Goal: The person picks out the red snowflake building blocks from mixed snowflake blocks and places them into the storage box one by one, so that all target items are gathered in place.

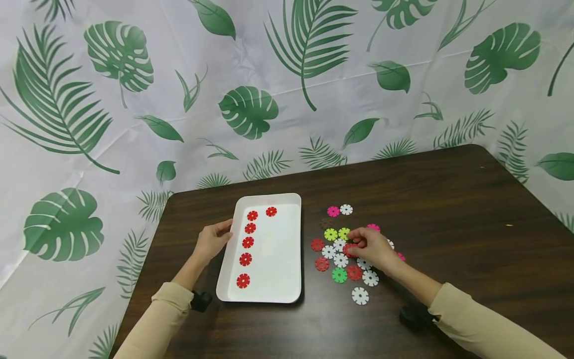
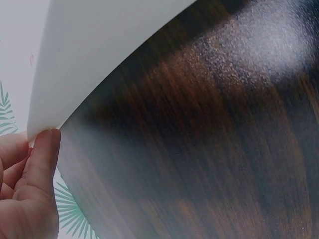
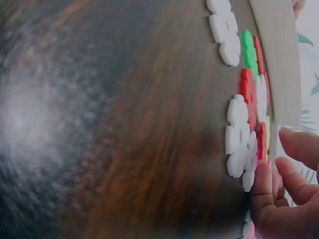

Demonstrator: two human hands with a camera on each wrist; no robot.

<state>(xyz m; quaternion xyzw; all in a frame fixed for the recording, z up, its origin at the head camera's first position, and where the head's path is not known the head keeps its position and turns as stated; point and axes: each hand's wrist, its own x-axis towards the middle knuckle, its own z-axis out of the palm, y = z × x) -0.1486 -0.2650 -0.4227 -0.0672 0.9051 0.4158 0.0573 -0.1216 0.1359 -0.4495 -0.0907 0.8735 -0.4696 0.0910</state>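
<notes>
A white cloth [image 1: 251,60] printed with green palm and split leaves fills the room from nine o'clock through twelve to three, creased in places. Below it spreads a dark brown table [image 1: 430,209] with streaky wood grain and rounded far corners at ten and one o'clock; its surface catches a bright glare in both wrist views. A shallow white tray [image 1: 280,281] sits on the table at nine o'clock from a loose group of discs. A beige left sleeve [image 1: 152,319] comes in from seven o'clock, a beige right sleeve [image 1: 489,319] from four.

The left hand [image 1: 212,242] pinches the tray's rim between nine and ten o'clock. The right hand [image 1: 376,248] is at the group's three o'clock side, thumb and forefinger apart; its thumb meets a red disc [image 1: 347,250], but I cannot tell whether that disc is gripped. A black camera [image 1: 202,301] is strapped at the left wrist.

Six notched red discs [image 1: 248,242] lie in the tray: five down its nine o'clock side, one near twelve. In the group, white, red, pink and yellow discs lie close together, with a green disc [image 1: 339,274] toward seven o'clock and a brown disc [image 1: 326,223] toward ten.
</notes>
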